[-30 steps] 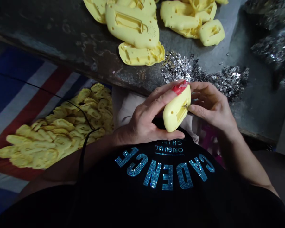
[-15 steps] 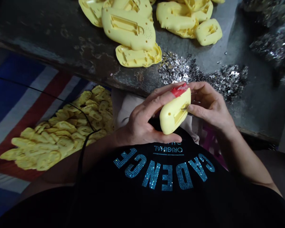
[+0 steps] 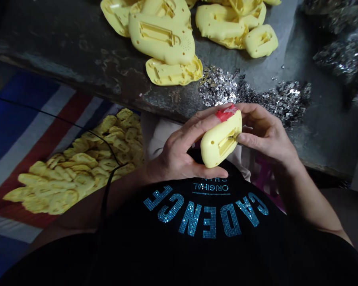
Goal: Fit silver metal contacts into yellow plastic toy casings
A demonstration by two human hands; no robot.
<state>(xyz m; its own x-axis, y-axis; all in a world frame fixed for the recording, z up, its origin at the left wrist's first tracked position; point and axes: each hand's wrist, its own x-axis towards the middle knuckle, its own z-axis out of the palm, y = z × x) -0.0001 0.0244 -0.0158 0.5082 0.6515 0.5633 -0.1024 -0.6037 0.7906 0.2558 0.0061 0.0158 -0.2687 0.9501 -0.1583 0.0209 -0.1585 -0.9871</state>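
Striped blue, white and red cloth [image 3: 26, 131] lies low to the left of my hands, and a heap of small yellow plastic shells [image 3: 77, 174] sits on it, just beyond my left forearm. A thin black cord [image 3: 106, 194] loops across the heap and down beside that arm. Ahead of my hands runs a scarred grey metal worktop [image 3: 62, 39], with larger yellow moulded casings [image 3: 161, 35] piled on it.

My left hand [image 3: 179, 153] is clasped around a yellow plastic casing [image 3: 220, 139], which I hold above my black shirt [image 3: 209, 222]. Its fingers cross the casing's back and the thumb runs along its lower edge. A strip of red tape [image 3: 226, 113] shows at the upper end, though I cannot tell whether it is on the casing or on my finger. My right hand [image 3: 267, 137] grips from the other side, its thumb pressed at a tiny metal piece [image 3: 233, 136] in the casing's rectangular recess.

Just beyond that hand lies a loose heap of silver metal bits [image 3: 250, 93], with crumpled foil-like silver material [image 3: 343, 55] farther right. If my thumb slips on the smooth plastic, the tiny piece could drop into my lap. A careless reach could also scatter the loose heap.
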